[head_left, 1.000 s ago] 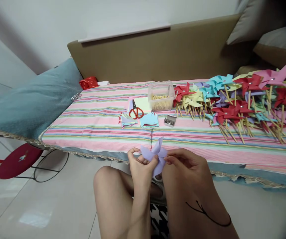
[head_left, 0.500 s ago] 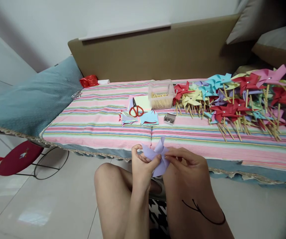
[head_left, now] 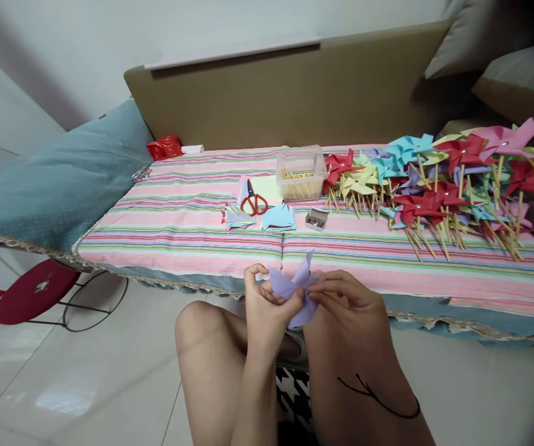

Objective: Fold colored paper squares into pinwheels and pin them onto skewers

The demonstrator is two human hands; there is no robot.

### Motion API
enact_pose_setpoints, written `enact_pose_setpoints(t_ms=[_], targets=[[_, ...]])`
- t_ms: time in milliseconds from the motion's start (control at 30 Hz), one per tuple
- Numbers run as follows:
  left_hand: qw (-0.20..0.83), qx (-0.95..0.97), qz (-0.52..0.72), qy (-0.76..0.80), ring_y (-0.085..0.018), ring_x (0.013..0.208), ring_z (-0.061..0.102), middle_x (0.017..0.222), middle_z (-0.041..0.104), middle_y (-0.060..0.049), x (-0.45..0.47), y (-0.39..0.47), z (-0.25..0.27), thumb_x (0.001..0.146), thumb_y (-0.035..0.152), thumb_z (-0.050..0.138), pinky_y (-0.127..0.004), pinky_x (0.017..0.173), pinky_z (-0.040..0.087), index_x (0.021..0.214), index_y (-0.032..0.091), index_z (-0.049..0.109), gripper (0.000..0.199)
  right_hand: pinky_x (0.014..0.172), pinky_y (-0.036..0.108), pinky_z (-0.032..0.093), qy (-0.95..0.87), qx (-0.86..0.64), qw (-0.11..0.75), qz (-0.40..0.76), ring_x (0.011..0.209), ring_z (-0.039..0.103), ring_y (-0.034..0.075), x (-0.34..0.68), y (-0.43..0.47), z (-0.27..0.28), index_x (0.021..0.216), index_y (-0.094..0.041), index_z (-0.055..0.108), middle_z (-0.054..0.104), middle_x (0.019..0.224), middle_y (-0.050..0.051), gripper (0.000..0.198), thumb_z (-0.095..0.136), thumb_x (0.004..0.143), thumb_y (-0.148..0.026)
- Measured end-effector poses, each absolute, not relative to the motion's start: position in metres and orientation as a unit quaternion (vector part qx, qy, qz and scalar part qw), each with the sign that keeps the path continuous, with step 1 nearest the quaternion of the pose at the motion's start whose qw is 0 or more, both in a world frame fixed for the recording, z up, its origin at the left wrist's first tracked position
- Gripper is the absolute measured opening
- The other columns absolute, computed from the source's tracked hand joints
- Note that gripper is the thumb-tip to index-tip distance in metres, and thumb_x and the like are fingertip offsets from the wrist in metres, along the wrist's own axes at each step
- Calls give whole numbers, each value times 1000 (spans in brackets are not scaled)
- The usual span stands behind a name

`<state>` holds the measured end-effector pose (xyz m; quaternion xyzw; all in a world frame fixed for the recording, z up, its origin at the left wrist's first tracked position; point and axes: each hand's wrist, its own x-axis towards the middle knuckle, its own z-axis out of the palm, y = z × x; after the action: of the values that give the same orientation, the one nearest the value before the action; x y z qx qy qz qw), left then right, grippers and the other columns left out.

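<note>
A lilac paper pinwheel (head_left: pixel 288 284) with folded blades is held above my knees. My left hand (head_left: pixel 267 303) grips it from the left, thumb pressed near its centre. From the right, my right hand (head_left: pixel 350 303) pinches at the middle of the pinwheel, thumb and index finger together. Whatever is between those fingertips is too small to make out. Beyond my hands on the couch lie red-handled scissors (head_left: pixel 254 203), light blue cut paper pieces (head_left: pixel 277 218) and a small open box of metal tacks or pins (head_left: pixel 316 220).
A clear plastic tub (head_left: pixel 302 173) holds thin wooden sticks. Several finished pinwheels (head_left: pixel 418 207) on sticks are heaped at the right on the striped cover (head_left: pixel 178 238). A red bag (head_left: pixel 165 148) sits at the back left; a dark red stool (head_left: pixel 37 291) stands on the floor.
The pinwheel has tilted slightly and shifted a little right in my hands. My right fingertips stay at its centre. The camera view has moved slightly.
</note>
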<state>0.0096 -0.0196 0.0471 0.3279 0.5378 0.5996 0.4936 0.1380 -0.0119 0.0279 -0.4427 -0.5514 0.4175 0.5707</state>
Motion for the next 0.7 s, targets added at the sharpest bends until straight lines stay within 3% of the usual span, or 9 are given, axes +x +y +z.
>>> enact_pose_setpoints(t_ms=[167, 533, 700], targets=[[503, 332, 598, 528, -5, 39, 49, 50, 54, 13, 10, -21, 49, 59, 14, 74, -12, 43, 35, 90, 25, 32, 54, 75, 35, 45, -548, -443, 562, 433, 83, 57, 20, 139, -13, 28, 73, -32, 76, 63, 81, 2, 12, 74, 73, -20], [506, 358, 588, 520, -2, 35, 42, 49, 53, 16, 10, -22, 53, 63, 11, 72, -10, 39, 29, 92, 25, 29, 54, 77, 33, 41, -526, -451, 558, 456, 86, 54, 18, 141, -13, 30, 71, -30, 75, 56, 84, 1, 11, 73, 72, -20], [508, 375, 579, 516, -3, 38, 46, 51, 57, 14, 9, -22, 55, 63, 11, 70, -11, 42, 33, 90, 26, 26, 54, 78, 33, 40, -514, -462, 538, 484, 90, 52, 19, 141, -13, 32, 70, -28, 74, 54, 88, 2, 5, 73, 73, -23]])
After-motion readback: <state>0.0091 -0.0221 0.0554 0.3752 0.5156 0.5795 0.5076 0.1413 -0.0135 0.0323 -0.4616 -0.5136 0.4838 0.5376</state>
